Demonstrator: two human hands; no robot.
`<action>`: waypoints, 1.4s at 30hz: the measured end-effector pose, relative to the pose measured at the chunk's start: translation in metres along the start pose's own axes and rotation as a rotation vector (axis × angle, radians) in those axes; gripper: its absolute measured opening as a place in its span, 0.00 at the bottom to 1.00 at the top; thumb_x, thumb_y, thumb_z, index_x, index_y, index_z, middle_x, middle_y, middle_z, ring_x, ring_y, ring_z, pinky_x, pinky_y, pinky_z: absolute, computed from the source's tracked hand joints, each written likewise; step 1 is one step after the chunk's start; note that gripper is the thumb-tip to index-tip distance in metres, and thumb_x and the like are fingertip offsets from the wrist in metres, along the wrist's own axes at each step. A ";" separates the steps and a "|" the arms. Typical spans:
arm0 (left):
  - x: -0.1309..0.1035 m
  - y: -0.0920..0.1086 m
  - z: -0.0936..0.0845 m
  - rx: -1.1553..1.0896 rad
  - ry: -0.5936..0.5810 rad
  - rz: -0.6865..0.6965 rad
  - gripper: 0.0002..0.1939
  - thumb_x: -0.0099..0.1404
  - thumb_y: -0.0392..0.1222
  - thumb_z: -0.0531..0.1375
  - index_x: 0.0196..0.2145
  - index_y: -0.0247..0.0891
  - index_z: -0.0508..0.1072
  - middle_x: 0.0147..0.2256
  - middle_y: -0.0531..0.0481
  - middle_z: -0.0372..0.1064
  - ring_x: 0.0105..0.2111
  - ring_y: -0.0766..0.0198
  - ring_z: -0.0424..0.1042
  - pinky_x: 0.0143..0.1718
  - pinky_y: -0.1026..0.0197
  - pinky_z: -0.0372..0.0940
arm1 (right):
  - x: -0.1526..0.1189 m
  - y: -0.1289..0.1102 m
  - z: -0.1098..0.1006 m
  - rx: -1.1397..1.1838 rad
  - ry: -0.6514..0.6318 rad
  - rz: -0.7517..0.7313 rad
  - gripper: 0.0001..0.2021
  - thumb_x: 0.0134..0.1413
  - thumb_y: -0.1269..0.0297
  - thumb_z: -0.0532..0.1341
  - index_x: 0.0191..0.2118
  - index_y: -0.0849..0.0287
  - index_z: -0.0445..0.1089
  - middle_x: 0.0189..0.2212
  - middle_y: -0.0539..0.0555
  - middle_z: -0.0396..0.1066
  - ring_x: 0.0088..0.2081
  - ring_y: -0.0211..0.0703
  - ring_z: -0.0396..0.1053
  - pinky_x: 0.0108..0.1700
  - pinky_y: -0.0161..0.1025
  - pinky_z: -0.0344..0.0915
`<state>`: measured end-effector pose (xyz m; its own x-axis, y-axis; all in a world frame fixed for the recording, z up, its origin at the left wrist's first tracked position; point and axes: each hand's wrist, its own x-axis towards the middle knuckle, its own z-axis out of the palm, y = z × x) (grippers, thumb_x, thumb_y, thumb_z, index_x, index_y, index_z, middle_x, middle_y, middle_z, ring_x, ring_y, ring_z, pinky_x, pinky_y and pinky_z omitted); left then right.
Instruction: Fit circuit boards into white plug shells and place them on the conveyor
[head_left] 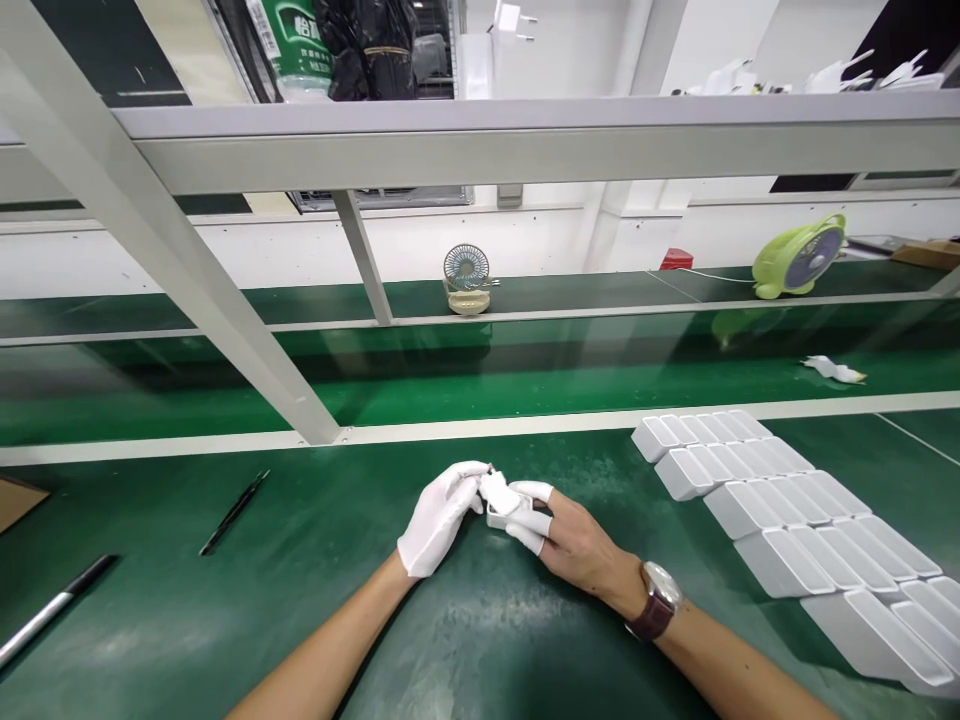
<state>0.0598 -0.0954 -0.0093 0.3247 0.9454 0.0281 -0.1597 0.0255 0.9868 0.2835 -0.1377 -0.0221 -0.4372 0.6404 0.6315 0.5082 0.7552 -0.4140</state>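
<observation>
Head view: a small white piece (pixel 499 493) is being held above the middle of a green table (pixel 480 650), between the person's two hands. By the left hand (pixel 442 520), covered in a white glove, the piece is being pinched at its left side, with the fingers curled nearly closed. By the right hand (pixel 577 535), on which white finger covers are being worn, a small white box (pixel 495 519) is being gripped from the right, the fingers half bent around it. The piece is being held against the box's upper side; whether it is being seated inside cannot be told. A watch (pixel 661 592) is being worn on the right wrist. To the right, slanting rows of white boxes (pixel 784 568) are being supported by the table. On the left, a dark pen (pixel 234 513) and a black-and-silver stick (pixel 54 611) are being left untouched. Behind, a small fan (pixel 466 270) and a green fan (pixel 796 258) are being held up by a dark ledge (pixel 585 290). Overhead, a green-labelled bottle (pixel 300 40) is being carried by a shelf (pixel 525 155).
</observation>
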 end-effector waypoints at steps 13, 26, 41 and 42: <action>-0.005 -0.002 0.002 0.225 0.011 0.101 0.23 0.67 0.49 0.61 0.57 0.38 0.66 0.48 0.41 0.71 0.45 0.56 0.71 0.43 0.55 0.68 | 0.004 0.006 0.007 0.759 0.072 0.564 0.13 0.59 0.58 0.66 0.49 0.52 0.75 0.51 0.57 0.72 0.53 0.51 0.71 0.57 0.50 0.69; -0.019 -0.003 0.026 0.872 0.013 0.464 0.37 0.55 0.37 0.71 0.60 0.46 0.63 0.49 0.45 0.62 0.46 0.55 0.69 0.47 0.50 0.72 | 0.014 -0.012 0.014 1.321 0.077 0.910 0.19 0.60 0.48 0.62 0.47 0.58 0.71 0.40 0.57 0.77 0.42 0.51 0.76 0.43 0.48 0.72; -0.016 0.004 0.025 0.806 -0.023 0.324 0.34 0.56 0.38 0.70 0.59 0.47 0.66 0.52 0.46 0.65 0.46 0.57 0.70 0.47 0.53 0.71 | 0.007 -0.001 0.016 1.019 0.149 0.806 0.16 0.62 0.50 0.62 0.49 0.55 0.70 0.47 0.58 0.75 0.50 0.53 0.74 0.51 0.52 0.72; -0.016 0.006 0.025 0.797 -0.009 0.275 0.34 0.56 0.38 0.69 0.59 0.46 0.66 0.52 0.46 0.66 0.45 0.58 0.71 0.45 0.54 0.71 | 0.006 0.000 0.015 0.982 0.178 0.779 0.16 0.60 0.51 0.64 0.48 0.55 0.70 0.49 0.58 0.74 0.52 0.52 0.72 0.54 0.52 0.70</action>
<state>0.0768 -0.1181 0.0000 0.3786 0.8818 0.2814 0.4704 -0.4451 0.7620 0.2698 -0.1312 -0.0281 -0.1267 0.9907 0.0495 -0.2113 0.0218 -0.9772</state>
